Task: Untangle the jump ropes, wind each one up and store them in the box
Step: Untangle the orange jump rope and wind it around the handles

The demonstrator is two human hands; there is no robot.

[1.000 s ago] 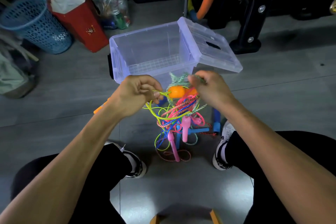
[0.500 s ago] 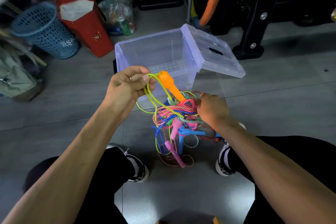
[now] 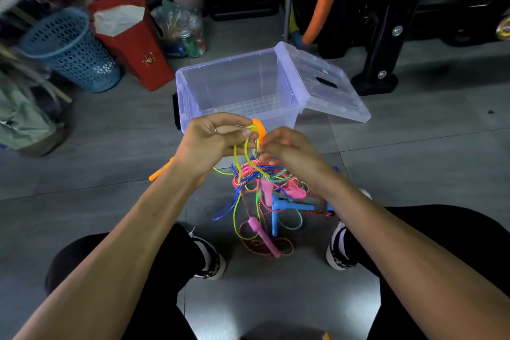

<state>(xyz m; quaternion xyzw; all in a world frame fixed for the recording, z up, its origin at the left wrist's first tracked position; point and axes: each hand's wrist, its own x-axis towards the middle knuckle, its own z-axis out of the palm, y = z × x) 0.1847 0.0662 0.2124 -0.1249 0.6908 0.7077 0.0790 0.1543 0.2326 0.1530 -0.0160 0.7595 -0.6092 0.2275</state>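
The left hand (image 3: 214,143) is pinching the yellow-green plastic cord (image 3: 240,152) of the tangled multicoloured jump ropes (image 3: 265,190) beside the orange handle (image 3: 259,127), while the right hand (image 3: 289,152), having risen from the bundle, is gripping strands just beside it.

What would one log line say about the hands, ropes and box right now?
phase: untangling | left hand: pinches yellow-green rope | right hand: at orange handle, grip unclear | tangle: hanging | box: open, no ropes inside

Right hand (image 3: 289,150) is motion-blurred; I cannot read its grip. Orange handle (image 3: 259,127) mostly hidden behind left hand (image 3: 212,141). A second orange handle (image 3: 161,171) is largely covered by the left wrist. Rope tangle (image 3: 262,182) crossings unresolvable. Both forearms cut off at the bottom edge.
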